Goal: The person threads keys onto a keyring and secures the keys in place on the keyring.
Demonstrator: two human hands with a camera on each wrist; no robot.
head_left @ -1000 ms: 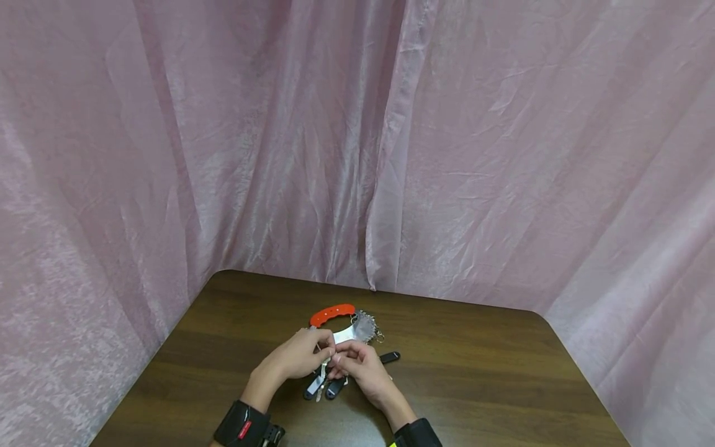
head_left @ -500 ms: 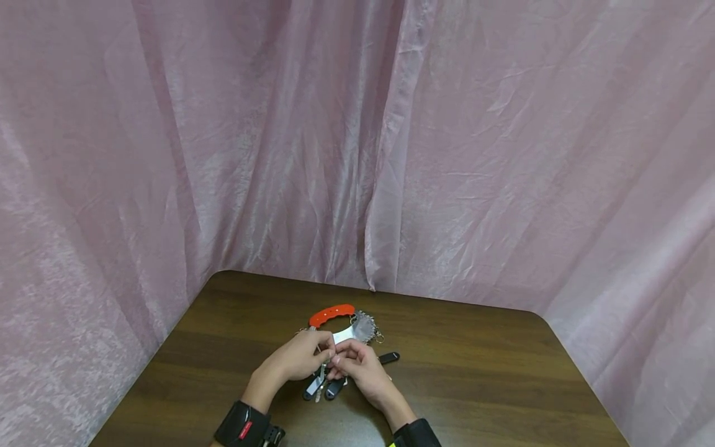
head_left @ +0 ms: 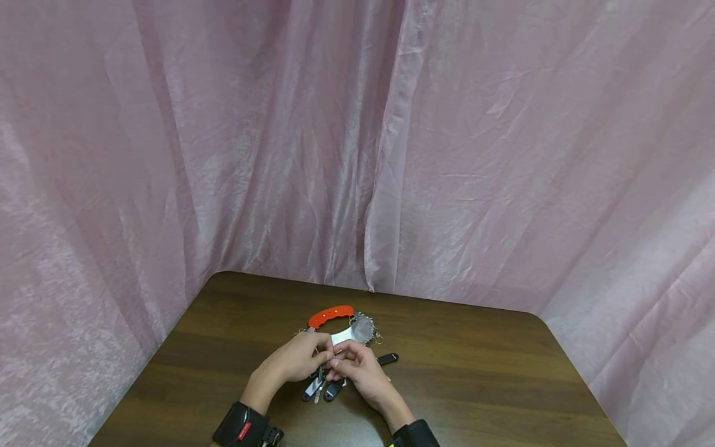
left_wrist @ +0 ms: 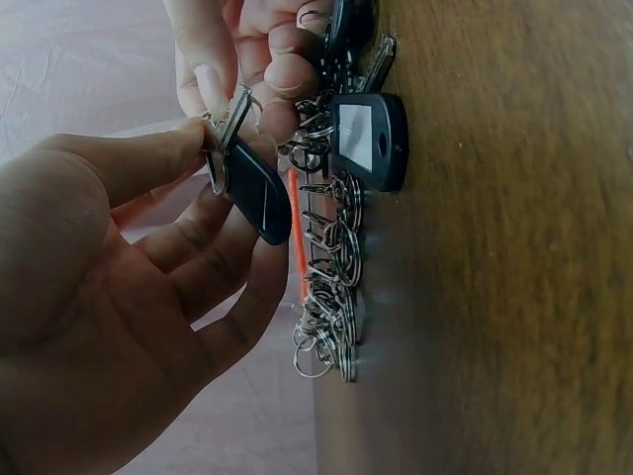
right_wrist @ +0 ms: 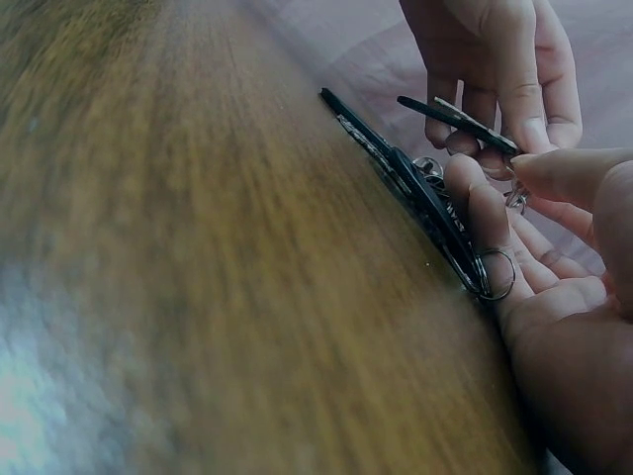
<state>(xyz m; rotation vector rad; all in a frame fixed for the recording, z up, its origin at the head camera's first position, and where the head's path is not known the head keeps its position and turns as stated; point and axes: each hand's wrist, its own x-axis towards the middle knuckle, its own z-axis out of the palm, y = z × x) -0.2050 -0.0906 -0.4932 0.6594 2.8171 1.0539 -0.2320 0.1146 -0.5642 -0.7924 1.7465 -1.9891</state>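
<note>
Over the table, the fingertips of my left hand (head_left: 296,355) and right hand (head_left: 360,372) meet at a small metal key ring (right_wrist: 516,200). Each hand pinches it between thumb and fingers. From the ring hang a silver key (left_wrist: 233,121) and a black key tag (left_wrist: 261,193). Below the hands, other tagged keys lie on the tabletop, among them a black tag with a white label (left_wrist: 370,141). Just beyond the hands is a key holder with an orange grip (head_left: 331,316) and a silver plate (head_left: 342,336). My fingers cover part of it in the head view.
The brown wooden table (head_left: 475,372) has rounded far corners. Pink curtains (head_left: 475,155) hang behind it and at its sides. Several metal rings (left_wrist: 341,247) line the key holder's edge. Another black key tag (head_left: 388,359) lies right of the right hand's fingers.
Both hands stay in nearly the same place, fingertips together. The key below them has turned a little and looks darker in the head view.
</note>
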